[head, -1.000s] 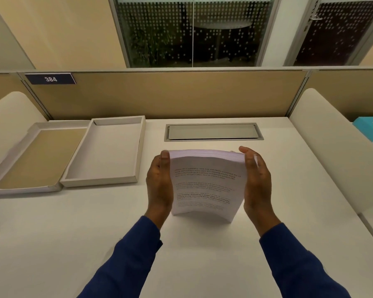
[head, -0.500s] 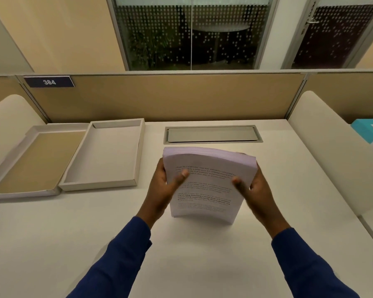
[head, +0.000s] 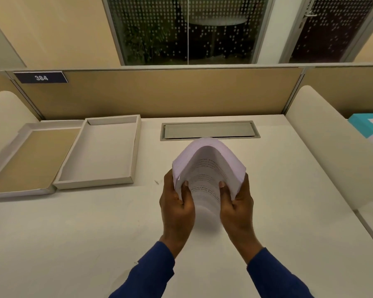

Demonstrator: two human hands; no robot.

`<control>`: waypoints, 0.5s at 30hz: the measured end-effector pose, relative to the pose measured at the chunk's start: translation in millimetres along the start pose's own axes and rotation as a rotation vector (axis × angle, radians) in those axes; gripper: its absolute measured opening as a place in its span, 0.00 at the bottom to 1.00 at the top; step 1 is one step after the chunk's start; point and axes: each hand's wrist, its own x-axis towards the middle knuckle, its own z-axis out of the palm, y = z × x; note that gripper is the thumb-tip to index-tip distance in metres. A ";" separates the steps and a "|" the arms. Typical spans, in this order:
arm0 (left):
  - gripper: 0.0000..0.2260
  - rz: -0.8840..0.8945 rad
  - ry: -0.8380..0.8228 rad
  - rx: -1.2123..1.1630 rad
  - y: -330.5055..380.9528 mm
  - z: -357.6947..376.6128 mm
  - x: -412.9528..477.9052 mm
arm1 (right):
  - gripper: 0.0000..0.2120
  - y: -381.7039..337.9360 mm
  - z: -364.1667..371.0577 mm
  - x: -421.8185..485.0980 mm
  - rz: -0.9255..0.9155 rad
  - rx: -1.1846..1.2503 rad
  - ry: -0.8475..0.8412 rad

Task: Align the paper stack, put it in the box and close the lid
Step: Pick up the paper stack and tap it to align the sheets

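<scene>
Paper, a thick white printed paper stack, is arching upward in a bend above the pale desk top, its lower end blurred. Left hand and right hand are gripping its two side edges, thumbs pressing on the printed face, forearms in blue sleeves angling inward. Off to the left, the shallow grey cardboard box is lying open beside its tan-lined lid.

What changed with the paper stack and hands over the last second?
Both hands, left hand and right hand, slid down the white printed paper stack, thumbs in front, and bowed it into an arch. The open grey cardboard box and its lid stayed put.
</scene>
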 end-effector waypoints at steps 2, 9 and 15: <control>0.25 -0.017 -0.015 0.050 -7.8 5.5 -10.1 | 0.24 6.1 10.9 -8.9 0.005 -0.031 -0.019; 0.26 0.025 -0.040 0.061 -9.8 -5.6 -4.1 | 0.28 13.7 7.0 -8.2 -0.047 -0.023 -0.058; 0.24 -0.035 -0.085 0.054 -23.5 -11.8 -1.0 | 0.30 19.6 6.0 -4.3 -0.020 -0.044 -0.099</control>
